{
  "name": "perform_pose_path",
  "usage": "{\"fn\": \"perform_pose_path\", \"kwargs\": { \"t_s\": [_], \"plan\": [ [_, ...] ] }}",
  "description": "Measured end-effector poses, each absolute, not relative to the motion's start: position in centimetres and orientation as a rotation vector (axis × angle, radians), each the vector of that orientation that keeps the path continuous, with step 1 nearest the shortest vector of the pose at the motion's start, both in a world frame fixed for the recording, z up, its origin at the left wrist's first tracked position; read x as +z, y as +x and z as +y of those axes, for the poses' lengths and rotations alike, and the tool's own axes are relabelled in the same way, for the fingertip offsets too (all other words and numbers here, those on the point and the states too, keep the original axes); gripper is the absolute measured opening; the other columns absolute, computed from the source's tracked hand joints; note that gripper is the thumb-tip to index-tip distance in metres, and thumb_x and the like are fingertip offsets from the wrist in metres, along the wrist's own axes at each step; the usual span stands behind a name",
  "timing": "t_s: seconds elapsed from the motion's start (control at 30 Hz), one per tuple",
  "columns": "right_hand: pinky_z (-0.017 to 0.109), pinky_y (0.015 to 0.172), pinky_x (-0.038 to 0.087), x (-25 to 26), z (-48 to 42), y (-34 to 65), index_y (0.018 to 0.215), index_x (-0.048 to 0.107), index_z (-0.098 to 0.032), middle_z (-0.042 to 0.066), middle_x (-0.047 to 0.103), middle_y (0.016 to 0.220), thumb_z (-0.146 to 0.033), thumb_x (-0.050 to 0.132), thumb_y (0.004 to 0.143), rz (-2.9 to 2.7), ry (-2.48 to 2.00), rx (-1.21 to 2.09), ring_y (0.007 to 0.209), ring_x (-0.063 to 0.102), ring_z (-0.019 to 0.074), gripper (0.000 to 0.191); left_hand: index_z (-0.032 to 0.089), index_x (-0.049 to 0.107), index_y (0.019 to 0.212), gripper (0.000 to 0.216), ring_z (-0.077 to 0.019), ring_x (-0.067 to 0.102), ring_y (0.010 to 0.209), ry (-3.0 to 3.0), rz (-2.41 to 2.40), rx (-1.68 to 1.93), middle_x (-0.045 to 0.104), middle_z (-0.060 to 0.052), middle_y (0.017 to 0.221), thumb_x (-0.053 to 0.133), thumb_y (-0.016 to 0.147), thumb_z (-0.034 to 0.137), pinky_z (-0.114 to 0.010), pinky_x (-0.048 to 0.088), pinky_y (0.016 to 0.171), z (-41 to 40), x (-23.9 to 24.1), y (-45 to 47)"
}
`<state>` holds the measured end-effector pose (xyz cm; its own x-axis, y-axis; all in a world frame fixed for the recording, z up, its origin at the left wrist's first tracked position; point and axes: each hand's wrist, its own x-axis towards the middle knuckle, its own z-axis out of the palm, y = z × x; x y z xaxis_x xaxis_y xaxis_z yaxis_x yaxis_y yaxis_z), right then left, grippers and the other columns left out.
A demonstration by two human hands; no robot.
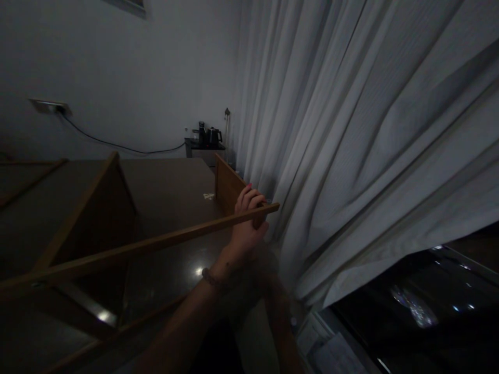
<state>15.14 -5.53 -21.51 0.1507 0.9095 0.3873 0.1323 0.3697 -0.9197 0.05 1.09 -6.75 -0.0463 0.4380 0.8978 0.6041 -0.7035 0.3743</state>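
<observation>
A brown wooden furniture frame [175, 237] of joined boards stretches from the lower left to the middle of the head view. My left hand [246, 210], with a beaded bracelet at the wrist, is closed around the frame's right end, where a long narrow rail meets an end panel [228, 182]. Fingers lie over the panel's top edge and the thumb wraps the near side. Below it, my right hand [268, 270] is smeared by motion and dark. Whether it touches the frame or holds anything cannot be made out.
A long white curtain [319, 130] hangs close on the right. Behind the frame, a black kettle [213, 136] stands on a small cabinet [206, 155]. A black cord [117, 147] runs along the wall to a socket [50, 107]. A dark glossy surface [421, 296] fills the lower right.
</observation>
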Motion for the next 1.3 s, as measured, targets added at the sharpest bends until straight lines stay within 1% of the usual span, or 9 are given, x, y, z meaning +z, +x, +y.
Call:
{"fn": "perform_pose_path", "kwargs": {
  "t_s": [0.2,0.4,0.57,0.7,0.87,0.93,1.07,1.17,1.3],
  "plan": [
    [0.033,0.066,0.051,-21.9,-6.3,14.7,0.067,0.067,-0.025,0.004,0.064,0.067,-0.043,0.065,0.076,-1.379,-1.165,0.711,0.069,0.062,0.0217,0.021,0.025,0.045,0.11,0.04,-0.0299,0.029,0.136,-2.042,-1.172,-1.858,0.048,-0.006,0.121,0.055,0.071,0.022,-0.053,0.029,0.11,1.2,-6.9,0.2],
    [0.024,0.053,0.043,-22.6,-7.5,12.9,0.063,0.062,-0.02,0.002,0.06,0.058,-0.052,0.055,0.084,-1.322,-1.268,0.77,0.056,0.053,0.0153,0.039,0.025,0.044,0.11,0.043,-0.0291,0.029,0.137,-2.032,-1.189,-1.845,0.048,-0.006,0.122,0.054,0.069,0.018,-0.054,0.03,0.11,1.2,-6.9,0.2],
    [0.022,0.05,0.038,-23.0,-7.5,12.2,0.06,0.059,-0.02,-0.002,0.055,0.057,-0.06,0.051,0.082,-1.233,-1.336,1.009,0.054,0.05,0.0126,0.047,0.025,0.044,0.109,0.042,-0.0291,0.029,0.137,-2.033,-1.205,-1.834,0.048,-0.006,0.123,0.054,0.069,0.018,-0.053,0.029,0.111,1.1,-6.9,0.2],
    [0.023,0.053,0.04,-23.5,-7.0,12.6,0.066,0.062,-0.02,-0.002,0.058,0.06,-0.057,0.052,0.083,-1.26,-1.285,1.025,0.057,0.053,0.0131,0.042,0.024,0.044,0.109,0.044,-0.029,0.029,0.137,-2.038,-1.195,-1.836,0.048,-0.006,0.122,0.053,0.067,0.016,-0.053,0.029,0.111,1.0,-6.8,0.2],
    [0.025,0.066,0.048,-23.7,-6.8,12.6,0.106,0.061,-0.016,0.004,0.068,0.083,-0.047,0.056,0.086,-1.256,-1.186,0.925,0.073,0.062,0.016,0.038,0.025,0.044,0.108,0.043,-0.0294,0.03,0.137,-2.04,-1.21,-1.826,0.049,-0.006,0.12,0.053,0.067,0.015,-0.054,0.03,0.11,0.9,-6.6,0.2],
    [0.026,0.069,0.049,-23.6,-6.9,12.6,0.103,0.064,-0.017,0.004,0.068,0.084,-0.043,0.056,0.087,-1.317,-1.192,0.827,0.075,0.062,0.0164,0.031,0.025,0.044,0.109,0.043,-0.0295,0.03,0.137,-2.048,-1.206,-1.827,0.049,-0.006,0.12,0.053,0.068,0.016,-0.054,0.03,0.11,0.8,-6.6,0.2],
    [0.029,0.07,0.051,-23.1,-7.1,13.2,0.081,0.07,-0.022,0.004,0.067,0.08,-0.036,0.058,0.086,-1.513,-1.093,0.669,0.075,0.062,0.0188,0.019,0.025,0.043,0.11,0.043,-0.0297,0.03,0.136,-2.052,-1.193,-1.842,0.048,-0.007,0.122,0.054,0.068,0.017,-0.053,0.029,0.11,0.8,-6.5,0.2],
    [0.032,0.073,0.053,-22.8,-7.0,14.2,0.085,0.073,-0.027,0.005,0.067,0.084,-0.034,0.064,0.08,-1.573,-1.014,0.656,0.081,0.063,0.0216,0.013,0.025,0.044,0.109,0.043,-0.0303,0.03,0.136,-2.055,-1.223,-1.835,0.048,-0.007,0.122,0.054,0.068,0.017,-0.054,0.029,0.11,0.8,-6.6,0.2],
    [0.033,0.072,0.055,-22.4,-6.6,15.2,0.088,0.075,-0.032,0.004,0.067,0.085,-0.033,0.063,0.078,-1.606,-0.979,0.667,0.081,0.064,0.0228,0.016,0.025,0.044,0.11,0.041,-0.0305,0.03,0.137,-2.041,-1.214,-1.844,0.048,-0.007,0.123,0.054,0.07,0.019,-0.054,0.029,0.11,0.9,-6.7,0.3]
  ]
}}
